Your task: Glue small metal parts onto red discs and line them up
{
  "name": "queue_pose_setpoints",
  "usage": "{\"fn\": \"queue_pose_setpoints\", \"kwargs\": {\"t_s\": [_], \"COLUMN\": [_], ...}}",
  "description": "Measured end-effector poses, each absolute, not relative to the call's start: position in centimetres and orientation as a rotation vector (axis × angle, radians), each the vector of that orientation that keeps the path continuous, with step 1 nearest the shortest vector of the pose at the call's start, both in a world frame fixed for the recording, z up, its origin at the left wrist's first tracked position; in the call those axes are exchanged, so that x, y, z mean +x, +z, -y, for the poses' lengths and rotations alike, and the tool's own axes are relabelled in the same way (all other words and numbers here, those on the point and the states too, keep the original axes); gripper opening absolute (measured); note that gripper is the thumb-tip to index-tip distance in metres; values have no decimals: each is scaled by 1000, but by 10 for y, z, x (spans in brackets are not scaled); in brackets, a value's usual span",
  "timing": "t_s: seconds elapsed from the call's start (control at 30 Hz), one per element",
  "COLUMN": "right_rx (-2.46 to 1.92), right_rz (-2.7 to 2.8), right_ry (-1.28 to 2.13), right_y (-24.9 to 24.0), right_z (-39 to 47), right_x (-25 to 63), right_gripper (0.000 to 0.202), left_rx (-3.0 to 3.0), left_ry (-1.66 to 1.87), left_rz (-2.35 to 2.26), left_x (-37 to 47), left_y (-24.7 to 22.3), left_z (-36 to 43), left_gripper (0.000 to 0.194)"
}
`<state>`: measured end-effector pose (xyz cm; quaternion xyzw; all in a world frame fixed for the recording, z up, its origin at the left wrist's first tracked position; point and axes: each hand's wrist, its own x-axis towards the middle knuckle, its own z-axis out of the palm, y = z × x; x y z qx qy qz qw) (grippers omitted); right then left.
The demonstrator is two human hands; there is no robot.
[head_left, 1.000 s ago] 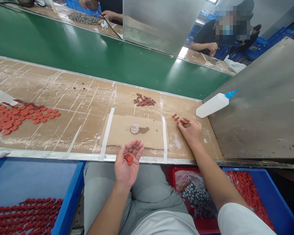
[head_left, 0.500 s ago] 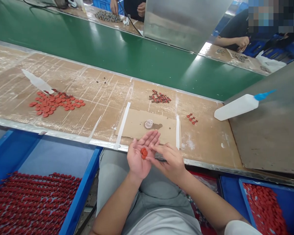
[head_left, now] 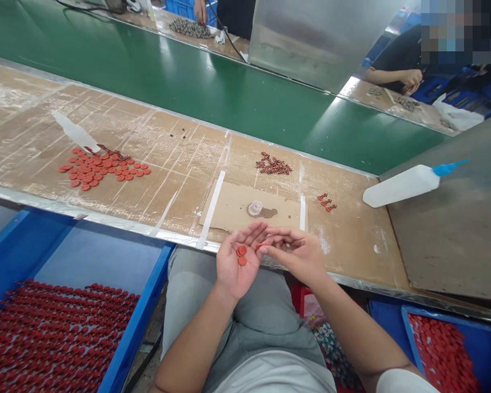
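Observation:
My left hand [head_left: 238, 267] is palm up and cupped, fingers stretched out, with a few small round red discs [head_left: 241, 255] resting in it. Between thumb and forefinger, my right hand [head_left: 297, 254] pinches another red disc [head_left: 259, 245], close beside the left fingers. Just beyond both hands, a small clear cup [head_left: 255, 208] sits on a taped cardboard sheet [head_left: 233, 199], next to a dark wet stain. Farther back lies a pile of small red-and-dark parts [head_left: 273, 165]. Several red pieces with stems [head_left: 326, 202] lie to the right.
Many red discs [head_left: 92, 170] are heaped at left by a white bottle [head_left: 76, 131]. A blue-tipped bottle [head_left: 403, 185] leans against the metal panel [head_left: 454, 229]. Blue trays [head_left: 141, 316] of red parts flank my legs. Across the green belt [head_left: 167, 82], other people's hands work.
My right hand has lifted a red disc off my left palm and now pinches it near the left fingers. The discs left on the palm lie more spread. The view has shifted slightly.

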<state>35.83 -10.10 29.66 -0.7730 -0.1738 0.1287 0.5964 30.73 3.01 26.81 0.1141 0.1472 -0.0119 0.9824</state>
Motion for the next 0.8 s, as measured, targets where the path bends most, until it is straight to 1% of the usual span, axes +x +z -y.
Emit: {"fn": "queue_pose_setpoints", "kwargs": {"t_s": [0.07, 0.13, 0.23, 0.33, 0.4, 0.6, 0.63, 0.7, 0.8], "right_rx": [-1893, -2038, -2156, -2142, -2128, -1952, -1929, -1976, -2258], "right_rz": [462, 619, 928, 1156, 1220, 1156, 1089, 883, 590], "right_ry": [235, 205, 346, 564, 651, 676, 661, 513, 109], "right_y": [308, 322, 342, 356, 360, 350, 346, 333, 312], "right_z": [109, 118, 126, 123, 118, 105, 103, 98, 86], "right_x": [370, 383, 402, 418, 424, 438, 445, 464, 509], "right_gripper": [34, 34, 37, 38, 37, 45, 46, 44, 38], "left_rx": [348, 482, 607, 647, 643, 504, 475, 431, 398], "left_ry": [-87, -154, -219, -278, -299, -251, -244, -225, -190], "left_rz": [-312, -287, -227, -216, -236, -268, -271, -285, -306], "left_x": [307, 306, 305, 305, 306, 308, 308, 308, 309], "left_y": [265, 263, 263, 262, 260, 256, 256, 256, 256], "left_z": [-30, -28, -26, -26, -27, -34, -35, -36, -38], "left_gripper": [30, 27, 24, 24, 25, 30, 31, 29, 24]}}
